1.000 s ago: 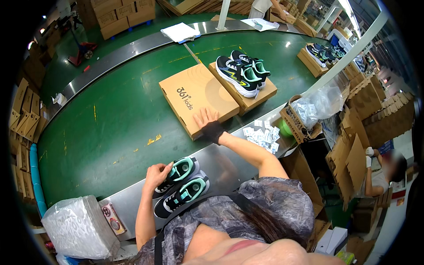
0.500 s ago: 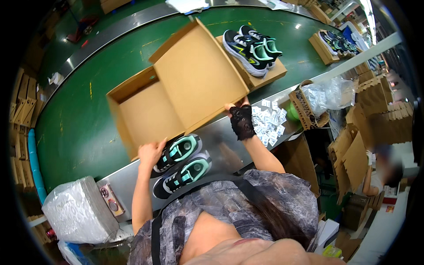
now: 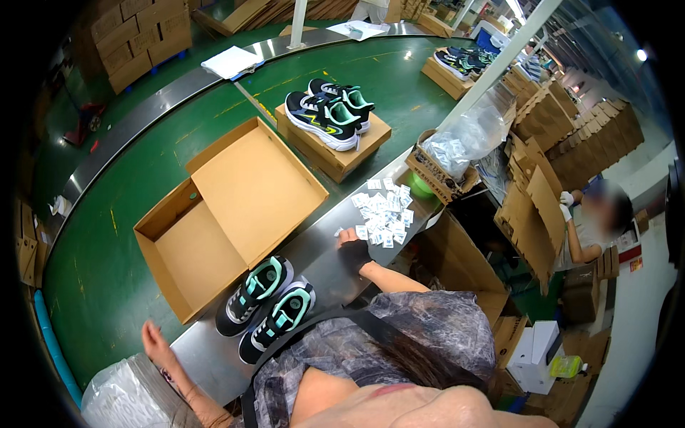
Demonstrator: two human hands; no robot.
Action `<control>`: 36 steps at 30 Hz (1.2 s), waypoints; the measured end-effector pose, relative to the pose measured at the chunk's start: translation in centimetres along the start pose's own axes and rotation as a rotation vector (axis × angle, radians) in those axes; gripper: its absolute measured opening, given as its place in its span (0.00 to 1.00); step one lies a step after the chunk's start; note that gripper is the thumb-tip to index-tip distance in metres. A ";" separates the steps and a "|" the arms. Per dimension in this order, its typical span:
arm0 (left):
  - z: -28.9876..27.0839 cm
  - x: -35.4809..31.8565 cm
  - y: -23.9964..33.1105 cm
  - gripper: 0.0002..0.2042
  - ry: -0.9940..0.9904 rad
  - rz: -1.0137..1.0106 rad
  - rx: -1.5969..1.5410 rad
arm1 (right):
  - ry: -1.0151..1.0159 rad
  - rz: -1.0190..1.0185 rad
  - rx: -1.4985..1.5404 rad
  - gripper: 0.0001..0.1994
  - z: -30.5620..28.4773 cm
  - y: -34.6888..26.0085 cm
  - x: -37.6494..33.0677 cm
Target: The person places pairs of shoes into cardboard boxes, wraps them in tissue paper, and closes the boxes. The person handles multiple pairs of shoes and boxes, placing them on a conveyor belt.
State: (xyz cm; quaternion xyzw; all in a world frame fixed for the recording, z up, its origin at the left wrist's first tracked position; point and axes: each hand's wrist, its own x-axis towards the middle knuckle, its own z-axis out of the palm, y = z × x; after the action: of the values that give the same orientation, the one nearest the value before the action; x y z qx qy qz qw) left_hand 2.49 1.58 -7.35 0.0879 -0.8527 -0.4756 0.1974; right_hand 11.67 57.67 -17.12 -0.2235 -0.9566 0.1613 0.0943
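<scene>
My right hand (image 3: 352, 251), in a black fingerless glove, is over the steel ledge (image 3: 325, 267) beside a heap of small white printed packets (image 3: 387, 214). Its fingers pinch one small white packet (image 3: 338, 232). At the lower left, my left hand (image 3: 158, 347) is raised with its fingers stretched out, near a stack wrapped in clear plastic (image 3: 123, 394); nothing shows in it. An open brown shoebox (image 3: 191, 260) lies on the green belt, lid folded back. Between my hands, a pair of black shoes with mint linings (image 3: 277, 314) stands on the ledge against the box.
Beyond the open box, another pair of black shoes (image 3: 330, 118) stands on a closed shoebox (image 3: 342, 153). A carton with clear plastic bags (image 3: 457, 153) is right of the packets. More shoes (image 3: 464, 63) sit farther along the belt (image 3: 160, 171). A person in white gloves (image 3: 581, 235) handles cardboard at the right.
Both hands have let go of the shoebox, and its lid now lies back on the belt. My left hand moved to the lower left; my right took a packet. The view has turned.
</scene>
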 end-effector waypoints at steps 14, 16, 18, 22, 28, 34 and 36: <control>-23.3 -2.6 -7.5 0.25 0.176 -0.498 1.222 | 0.304 0.193 0.472 0.06 -0.9 -3.6 -0.9; -23.2 -2.8 -7.2 0.27 0.032 -0.530 1.280 | 0.362 0.073 0.542 0.05 -3.2 -7.4 -0.5; -22.8 -2.8 -6.6 0.29 -0.081 -0.528 1.315 | 0.401 -0.166 0.662 0.07 -7.5 -12.9 -0.3; -24.4 -3.4 -9.9 0.33 -0.188 -0.531 1.194 | 0.149 -0.356 0.783 0.09 -6.9 -22.1 1.6; -25.9 -4.1 -18.1 0.18 0.182 -0.197 1.000 | -0.164 -0.720 0.217 0.20 -0.4 -29.2 -1.1; -29.5 -1.5 -11.3 0.14 0.339 -0.377 1.310 | -0.132 -0.942 0.097 0.09 0.0 -29.5 -1.9; -28.8 1.0 -4.1 0.12 0.450 -0.310 1.242 | -0.140 -0.936 0.086 0.09 0.1 -29.3 -1.6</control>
State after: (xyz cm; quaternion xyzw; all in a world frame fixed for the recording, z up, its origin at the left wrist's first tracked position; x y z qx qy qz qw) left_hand 13.55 -23.27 2.99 0.4031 -0.8834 0.1093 0.2123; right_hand 1.42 32.04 -7.12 0.2472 -0.9510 0.1556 0.1015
